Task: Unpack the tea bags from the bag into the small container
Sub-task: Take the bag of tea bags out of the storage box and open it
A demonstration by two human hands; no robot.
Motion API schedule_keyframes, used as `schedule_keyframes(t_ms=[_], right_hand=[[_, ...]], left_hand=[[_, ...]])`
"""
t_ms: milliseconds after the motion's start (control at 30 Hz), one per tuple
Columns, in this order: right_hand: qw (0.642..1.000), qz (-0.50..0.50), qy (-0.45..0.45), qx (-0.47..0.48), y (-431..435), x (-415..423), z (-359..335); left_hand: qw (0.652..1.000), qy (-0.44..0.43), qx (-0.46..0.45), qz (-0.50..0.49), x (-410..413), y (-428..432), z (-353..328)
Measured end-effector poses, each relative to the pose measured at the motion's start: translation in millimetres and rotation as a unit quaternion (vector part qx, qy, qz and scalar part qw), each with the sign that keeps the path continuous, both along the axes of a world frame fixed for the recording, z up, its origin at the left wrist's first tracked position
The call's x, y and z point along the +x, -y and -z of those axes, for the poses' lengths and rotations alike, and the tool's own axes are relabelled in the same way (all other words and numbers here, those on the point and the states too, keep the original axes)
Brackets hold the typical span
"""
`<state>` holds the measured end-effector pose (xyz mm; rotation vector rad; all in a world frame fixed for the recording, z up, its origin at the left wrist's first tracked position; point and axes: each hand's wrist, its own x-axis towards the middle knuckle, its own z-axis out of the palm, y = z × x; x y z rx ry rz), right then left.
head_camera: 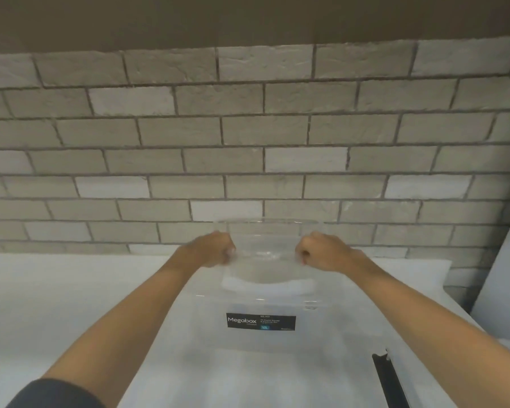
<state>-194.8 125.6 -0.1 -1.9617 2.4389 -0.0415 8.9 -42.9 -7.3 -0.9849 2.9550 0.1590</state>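
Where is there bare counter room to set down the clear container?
Bare counter lies left of the Megabox box, up to the brick wall. Right of it is tighter: a dark strip. The clear container is held above the box.

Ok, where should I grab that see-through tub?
Grip the clear container by its two opposite sides, below the rim, one hand from each side, as the left hand and right hand do. It is wide and open-topped, so this should keep it level.
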Motion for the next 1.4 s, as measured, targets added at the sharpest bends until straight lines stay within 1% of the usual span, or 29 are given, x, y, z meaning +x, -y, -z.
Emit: schedule_keyframes(t_ms=[133,233,367,467,567,633,767,833,900,1067,1133,1200,1267,1333,1400], right_hand=[[0.996,-0.014,-0.028,-0.078,-20.7,-0.6,-43.4],[0.991,-0.042,-0.04,-0.122,-42.8,1.3,-80.8],[0.981,-0.053,-0.056,-0.179,-80.5,17.1,-129.4],[0.981,-0.059,-0.035,-0.183,-107.9,27.5,-146.5],[0.981,-0.083,-0.026,-0.173,-131.6,35.5,-133.1],[0.983,-0.09,-0.023,-0.161,-146.4,42.5,-112.8],[0.99,-0.107,0.001,-0.088,-171.3,60.6,-60.6],[0.991,-0.12,0.015,-0.049,-182.2,72.1,-35.4],[0.992,-0.126,0.025,-0.015,-193.6,83.4,-14.7],[0.99,-0.137,0.011,0.037,-205.8,106.0,31.0],[0.99,-0.129,0.009,0.049,-205.9,109.6,40.9],[0.992,-0.113,0.026,0.059,-204.0,108.1,43.7],[0.99,-0.087,0.076,0.077,-202.0,105.9,39.1],[0.987,-0.073,0.114,0.086,-200.8,106.3,30.0],[0.986,-0.072,0.131,0.067,-199.7,108.3,22.1]], left_hand=[[0.996,-0.065,-0.044,0.035,10.4,-15.9,-56.5],[0.99,-0.116,-0.058,0.054,23.3,-33.6,-95.5],[0.977,-0.195,-0.074,0.042,42.2,-70.7,-137.3],[0.974,-0.211,-0.075,0.022,56.1,-99.6,-151.2],[0.98,-0.19,-0.054,0.015,75.7,-126.4,-142.3],[0.982,-0.182,-0.037,0.015,90.0,-142.7,-122.4],[0.983,-0.169,0.068,0.022,114.1,-170.3,-62.4],[0.983,-0.156,0.1,0.019,122.9,-180.4,-32.1],[0.981,-0.153,0.119,0.009,131.7,-190.8,-5.9],[0.976,-0.143,0.158,-0.052,148.7,-201.6,51.7],[0.976,-0.13,0.164,-0.065,151.5,-203.1,59.6],[0.969,-0.094,0.219,-0.07,151.8,-205.4,54.8],[0.956,-0.026,0.277,-0.09,149.3,-209.1,42.6],[0.951,0.032,0.288,-0.105,143.9,-209.9,31.3],[0.952,0.057,0.28,-0.11,134.3,-208.6,25.0]])
